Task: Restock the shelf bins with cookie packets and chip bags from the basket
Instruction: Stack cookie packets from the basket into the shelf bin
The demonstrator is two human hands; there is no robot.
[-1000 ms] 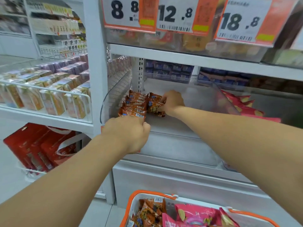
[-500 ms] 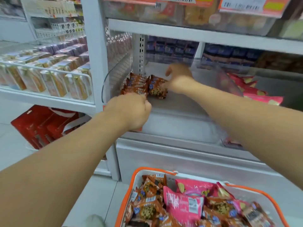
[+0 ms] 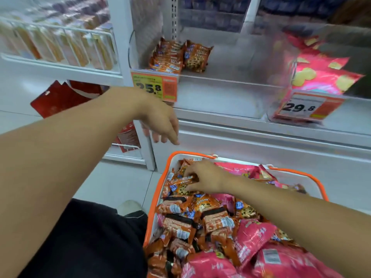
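Head view: right hand (image 3: 204,178) down in the basket (image 3: 297,173), fingers curled around an orange cookie packet (image 3: 181,186) at the basket's far-left corner. Left hand (image 3: 160,123) hangs above the basket, fingers slack, holding nothing. Beyond the basket, cookie packets (image 3: 176,55) sit in the shelf bin (image 3: 230,83); pink chip bags (image 3: 321,73) lie in the bin's right neighbour.

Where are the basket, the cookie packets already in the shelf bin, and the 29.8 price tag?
basket (image 3: 297,171), head view, on its orange rim at the far right.
cookie packets (image 3: 197,55), head view, on the front of the rightmost packet in the bin.
29.8 price tag (image 3: 300,107), head view, on its printed digits.
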